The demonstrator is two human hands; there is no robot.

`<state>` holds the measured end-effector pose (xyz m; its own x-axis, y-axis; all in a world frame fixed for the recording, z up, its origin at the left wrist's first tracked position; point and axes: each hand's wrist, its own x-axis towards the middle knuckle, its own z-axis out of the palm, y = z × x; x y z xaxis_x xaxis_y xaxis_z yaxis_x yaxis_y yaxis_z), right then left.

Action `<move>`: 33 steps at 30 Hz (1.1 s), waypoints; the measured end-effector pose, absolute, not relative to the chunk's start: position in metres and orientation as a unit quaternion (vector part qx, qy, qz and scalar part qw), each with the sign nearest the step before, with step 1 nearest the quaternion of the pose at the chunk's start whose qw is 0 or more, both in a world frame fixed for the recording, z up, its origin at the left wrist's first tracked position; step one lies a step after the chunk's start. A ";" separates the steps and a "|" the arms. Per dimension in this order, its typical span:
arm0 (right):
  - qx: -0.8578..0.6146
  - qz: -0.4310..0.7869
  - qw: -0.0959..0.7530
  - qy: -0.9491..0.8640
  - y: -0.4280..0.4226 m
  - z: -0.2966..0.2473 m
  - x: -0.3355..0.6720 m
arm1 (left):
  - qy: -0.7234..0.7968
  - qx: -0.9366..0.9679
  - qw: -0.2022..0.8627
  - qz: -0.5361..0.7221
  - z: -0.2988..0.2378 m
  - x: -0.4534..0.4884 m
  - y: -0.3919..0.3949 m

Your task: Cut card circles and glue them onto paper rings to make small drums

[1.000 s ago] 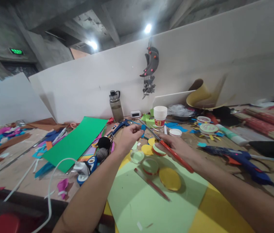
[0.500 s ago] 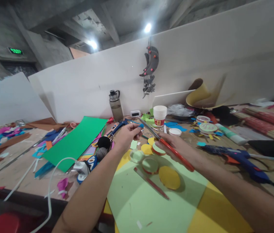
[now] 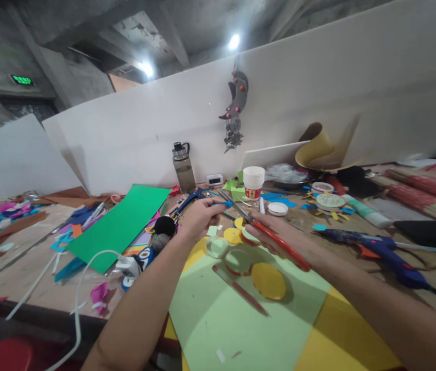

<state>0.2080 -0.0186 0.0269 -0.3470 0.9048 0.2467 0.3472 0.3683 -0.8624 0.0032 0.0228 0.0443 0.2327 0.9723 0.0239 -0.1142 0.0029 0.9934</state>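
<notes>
Pinched in my left hand (image 3: 201, 217) is a small blue piece (image 3: 227, 204), perhaps felt or paper, at the fingertips. My right hand (image 3: 275, 231) is closed around the red handles of a pair of scissors (image 3: 280, 243); the blades point up and left, close beside the blue piece. Below my hands, a pale green sheet (image 3: 249, 330) carries a yellow disc (image 3: 268, 281), a round pale green piece with a red rim (image 3: 238, 262) and a brownish-red pencil (image 3: 240, 291). Smaller yellow discs (image 3: 233, 236) lie just under the scissors.
Paper cups (image 3: 254, 181) are stacked ahead, with a water bottle (image 3: 183, 167) to their left. A blue glue gun (image 3: 380, 252) with a cable lies at right. A green sheet (image 3: 121, 226) and a white cable (image 3: 79, 309) occupy the left. A white board (image 3: 133, 129) stands behind.
The blue piece shows more clearly at my left fingertips, and the scissors' blades sit slightly farther right of them. Things on the table stay in place; the view shifts slightly.
</notes>
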 end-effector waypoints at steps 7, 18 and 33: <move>-0.432 0.405 0.352 -0.725 -0.020 0.029 0.207 | 0.403 0.527 0.589 0.461 0.044 0.002 0.024; -0.417 0.413 0.330 -0.740 -0.017 0.025 0.208 | 0.380 0.517 0.616 0.457 0.045 0.003 0.023; -0.402 0.447 0.370 -0.709 -0.017 0.024 0.210 | 0.386 0.523 0.616 0.445 0.043 0.002 0.024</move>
